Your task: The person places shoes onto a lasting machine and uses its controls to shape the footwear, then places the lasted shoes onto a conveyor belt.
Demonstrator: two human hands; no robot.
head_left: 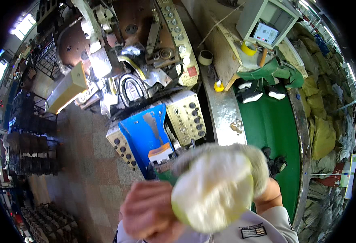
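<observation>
A pale cream shoe sole (212, 192), blurred, is held up close below the blue machine panel (145, 133), gripped by both hands: the bare left hand (149, 212) is curled on its left edge, the white-gloved right hand (259, 170) is wrapped over its top right. Dark shoes (251, 95) are seen on the green conveyor belt (273, 121), right of the panel.

Left hand (147, 212) bare; gloved right hand (222, 182) raised, blurred

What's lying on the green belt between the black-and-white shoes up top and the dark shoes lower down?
Nothing: in the head view the green belt is bare between the black-and-white shoes and the dark shoes.
</observation>
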